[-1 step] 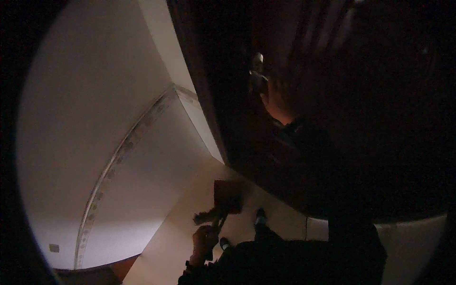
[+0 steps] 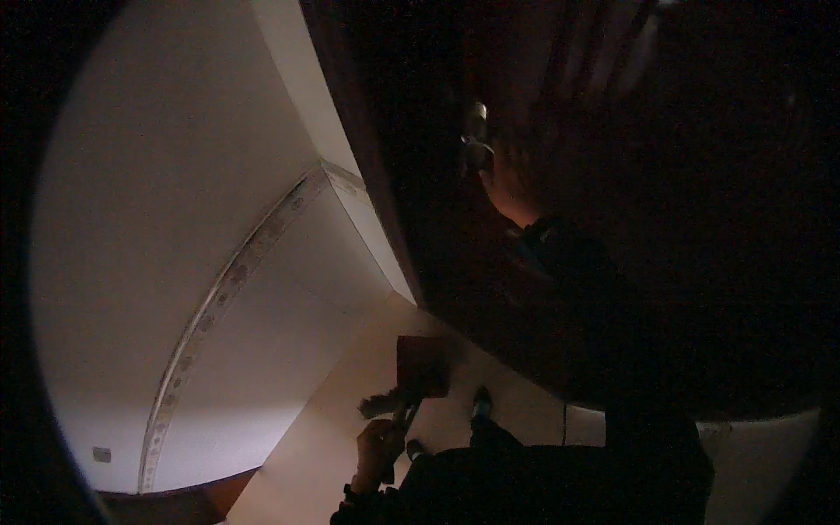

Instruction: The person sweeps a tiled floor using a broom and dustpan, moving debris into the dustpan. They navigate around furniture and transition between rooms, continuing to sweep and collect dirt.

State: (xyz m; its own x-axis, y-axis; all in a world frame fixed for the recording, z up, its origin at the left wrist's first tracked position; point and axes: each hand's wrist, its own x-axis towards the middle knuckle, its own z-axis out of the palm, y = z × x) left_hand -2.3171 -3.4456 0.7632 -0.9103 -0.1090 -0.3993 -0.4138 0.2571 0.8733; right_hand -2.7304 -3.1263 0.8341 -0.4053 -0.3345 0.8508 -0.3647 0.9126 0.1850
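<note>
Low in the view, my left hand [image 2: 376, 442] is closed round the handles of a dustpan [image 2: 423, 359] and a hand brush [image 2: 378, 404]. The dustpan is dark reddish and hangs over the floor, and the dark bristled brush lies beside its handle. My right hand [image 2: 509, 188] reaches up to a dark door [image 2: 682, 227] and is closed on its shiny metal door handle [image 2: 477, 144]. Deep shadow hides most of the right fingers.
A pale wall [image 2: 175, 219] with a patterned border strip [image 2: 219, 293] runs along the left, with a small socket or switch plate [image 2: 101, 455] low on it. Beside the door stands a dark frame [image 2: 367, 157]. My feet are on the light floor [image 2: 324, 437].
</note>
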